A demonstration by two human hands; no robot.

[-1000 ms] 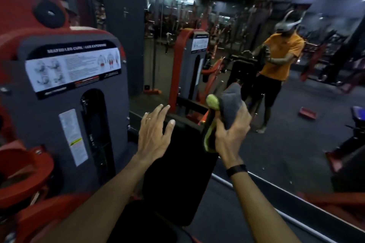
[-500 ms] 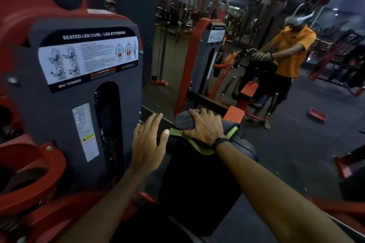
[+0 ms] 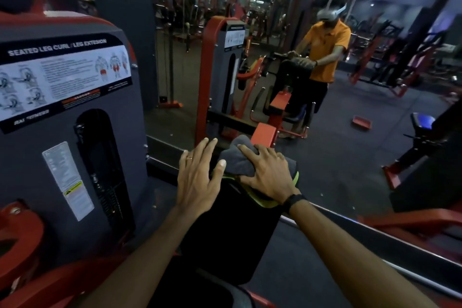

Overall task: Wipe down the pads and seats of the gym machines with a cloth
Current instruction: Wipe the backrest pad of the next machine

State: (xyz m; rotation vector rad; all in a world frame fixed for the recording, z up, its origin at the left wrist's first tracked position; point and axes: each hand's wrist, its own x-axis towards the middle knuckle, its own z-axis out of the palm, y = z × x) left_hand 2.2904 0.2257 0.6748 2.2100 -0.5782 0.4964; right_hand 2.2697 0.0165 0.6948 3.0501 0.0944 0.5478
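A black upright back pad (image 3: 230,232) of the seated leg curl machine stands just in front of me. A grey cloth (image 3: 235,157) with a green edge lies bunched over the pad's top. My right hand (image 3: 267,175) presses down on the cloth with its fingers spread. To the left of the cloth, my left hand (image 3: 197,177) rests against the pad's top left edge, fingers straight and splayed, holding nothing. A dark seat (image 3: 195,292) shows at the bottom edge.
The grey weight-stack housing (image 3: 75,132) with its instruction label stands close on the left, with red frame parts (image 3: 17,240) below it. A wall mirror (image 3: 350,145) right behind the pad reflects me and other machines. The mirror's base rail runs along the floor on the right.
One second ago my right hand held the cloth raised above the pad; it has since come down and now presses the cloth on the pad's top. My left hand stayed by the pad.
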